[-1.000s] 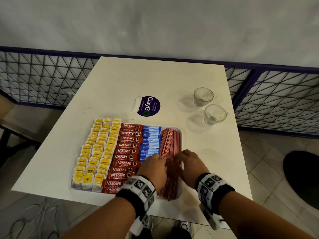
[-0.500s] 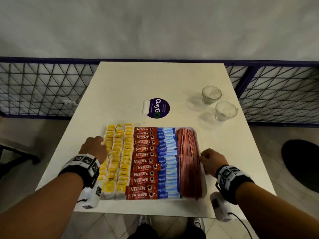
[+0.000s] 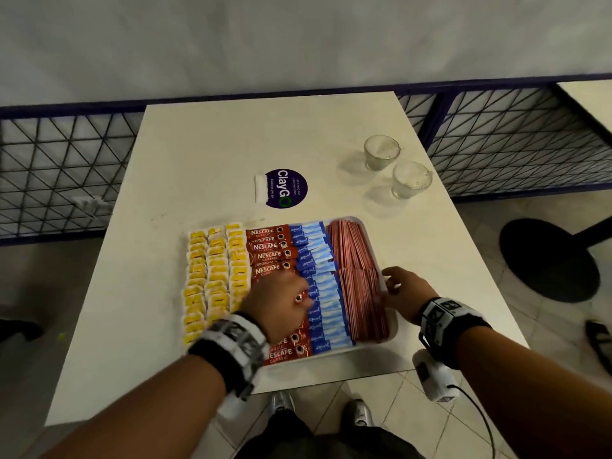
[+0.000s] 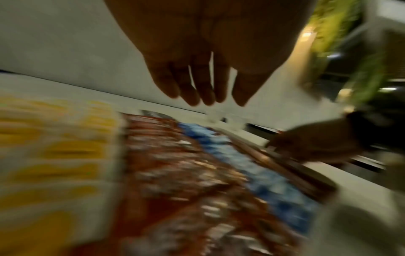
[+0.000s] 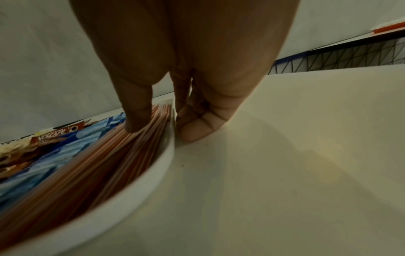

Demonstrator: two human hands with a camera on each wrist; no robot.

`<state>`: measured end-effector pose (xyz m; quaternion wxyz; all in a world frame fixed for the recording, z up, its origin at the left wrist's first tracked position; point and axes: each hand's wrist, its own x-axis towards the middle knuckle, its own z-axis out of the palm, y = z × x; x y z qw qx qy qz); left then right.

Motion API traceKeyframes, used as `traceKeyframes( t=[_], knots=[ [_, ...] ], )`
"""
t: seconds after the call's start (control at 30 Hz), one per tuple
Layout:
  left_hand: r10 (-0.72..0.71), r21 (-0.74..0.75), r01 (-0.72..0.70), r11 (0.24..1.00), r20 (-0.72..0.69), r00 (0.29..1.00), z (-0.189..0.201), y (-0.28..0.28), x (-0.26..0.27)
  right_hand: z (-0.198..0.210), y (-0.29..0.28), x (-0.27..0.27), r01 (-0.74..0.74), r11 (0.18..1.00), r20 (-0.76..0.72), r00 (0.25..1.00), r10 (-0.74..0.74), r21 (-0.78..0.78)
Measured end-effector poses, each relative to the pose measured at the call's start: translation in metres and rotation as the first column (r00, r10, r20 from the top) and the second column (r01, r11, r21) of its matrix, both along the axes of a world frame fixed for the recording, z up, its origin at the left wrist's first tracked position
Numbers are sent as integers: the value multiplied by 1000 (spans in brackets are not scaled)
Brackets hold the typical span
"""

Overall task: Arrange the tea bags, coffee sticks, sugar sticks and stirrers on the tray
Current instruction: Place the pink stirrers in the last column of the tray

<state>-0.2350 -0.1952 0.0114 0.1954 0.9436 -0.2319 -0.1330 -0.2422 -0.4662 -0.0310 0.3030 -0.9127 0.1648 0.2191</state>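
Observation:
A white tray (image 3: 392,332) on the table holds rows of yellow tea bags (image 3: 215,276), red coffee sticks (image 3: 270,250), blue sugar sticks (image 3: 326,313) and reddish-brown stirrers (image 3: 357,276). My left hand (image 3: 281,299) hovers over the coffee sticks with straight fingers (image 4: 203,83) and holds nothing; its wrist view is blurred. My right hand (image 3: 402,289) straddles the tray's right rim (image 5: 153,181). Its thumb (image 5: 138,119) presses on the stirrers (image 5: 98,164), and its curled fingers (image 5: 197,128) sit outside the rim on the table.
Two empty glass cups (image 3: 381,154) (image 3: 410,180) stand at the back right of the table. A round purple sticker (image 3: 286,188) lies just beyond the tray. A mesh fence (image 3: 59,173) runs behind. The table's near edge (image 3: 331,385) is close to the tray.
My left hand has left the tray's left side and swung right over the coffee sticks. My right hand stays at the tray's right rim.

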Motion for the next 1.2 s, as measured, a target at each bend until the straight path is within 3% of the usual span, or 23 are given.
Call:
traceKeyframes(
  t=[0.07,0.13,0.33,0.57,0.63,0.73,0.83,0.93,1.03,1.1,1.2],
  knots=[
    [-234,52,238,970,-83,969,-5,-44,-13,-2,-5,-3,4,1000,-3,1000,-5,-12],
    [-304,125,317,940,-119,945,-15,-77,-23,-4,-10,-6,11,1000,-9,1000,-11,4],
    [-357,264,363,894,-69,931,-41,-120,-37,-4,-18,-12,-32,995,-53,998,37,97],
    [-314,265,320,909,-68,947,-38,-131,-39,2,-20,-13,-112,989,-49,992,117,99],
    [-209,198,213,957,-41,977,-28,-119,-29,1,-21,-8,-102,991,-54,993,107,85],
    [123,64,-124,990,8,992,-13,-71,0,1,-18,0,-87,994,-44,995,90,65],
    [467,77,-472,878,78,881,-11,7,30,2,-13,9,-64,997,-50,997,66,43],
    [700,208,-701,682,91,708,-21,83,42,2,-8,18,4,1000,-56,998,-3,23],
    [777,387,-712,585,-17,629,-34,130,39,3,-4,23,26,999,-71,997,-28,-36],
    [762,463,-653,600,-82,642,-41,145,34,2,-1,24,37,998,-69,997,-41,-50],
    [761,394,-664,636,-178,624,-47,148,29,2,1,23,23,995,-65,997,-29,-99]
  ],
)
